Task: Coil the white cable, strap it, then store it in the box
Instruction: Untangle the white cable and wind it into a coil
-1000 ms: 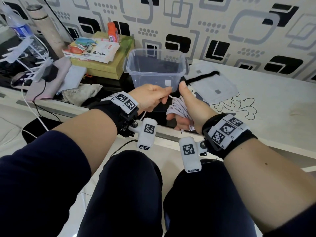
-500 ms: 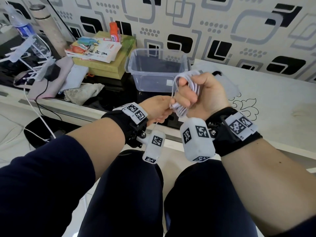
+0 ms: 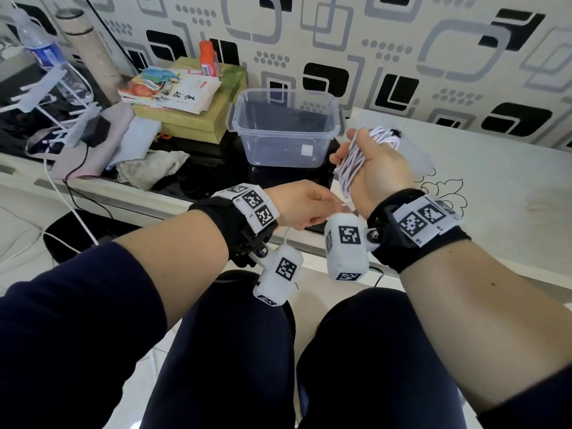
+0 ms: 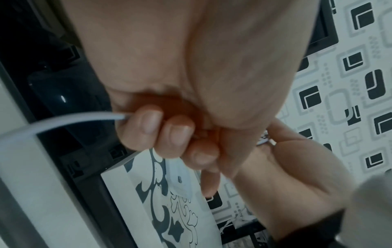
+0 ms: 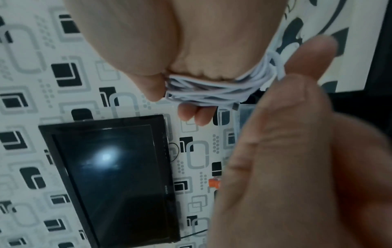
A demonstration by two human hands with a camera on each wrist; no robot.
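While coiling, treat the white cable (image 3: 351,164) as light, limp, springy | right hand (image 3: 376,168) fingers clasp loops beside the box (image 3: 283,128) | left hand (image 3: 301,207) fingers pinch free tail | grip across all turns.

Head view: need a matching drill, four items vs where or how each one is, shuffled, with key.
Items:
1. white cable
2. box
3. left hand
4. orange bottle

States:
A. stands on the yellow-green carton by the wall
B. wound in loops around the right hand
C. sits open on the dark surface, no cable inside
D. pinches the loose run of cable below the coil

Pairs: 1-B, 2-C, 3-D, 4-A
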